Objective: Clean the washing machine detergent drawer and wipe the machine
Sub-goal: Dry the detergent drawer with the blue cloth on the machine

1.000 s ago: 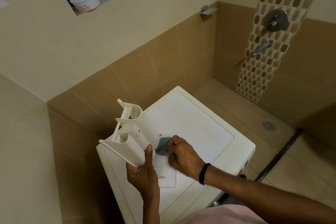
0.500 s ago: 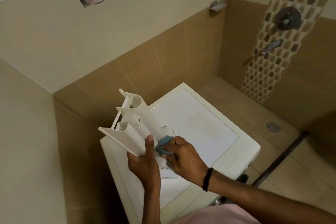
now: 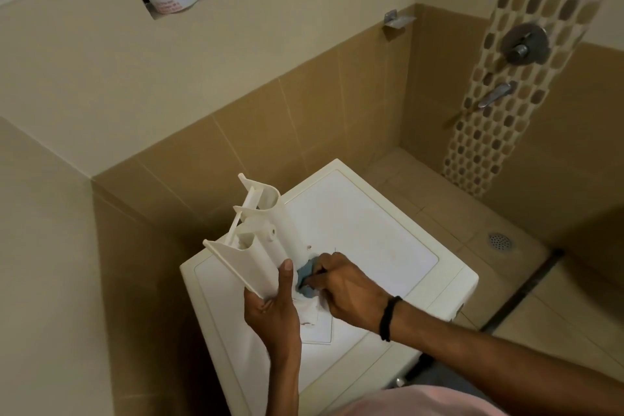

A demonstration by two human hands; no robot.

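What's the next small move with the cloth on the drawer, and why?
Probably slide the blue cloth up the drawer. The right hand presses it against the lower end only, near the left hand, which holds the drawer tilted above the washing machine.

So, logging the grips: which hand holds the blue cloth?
The right hand, pinching the blue cloth against the drawer; the left hand only grips the drawer's lower end.
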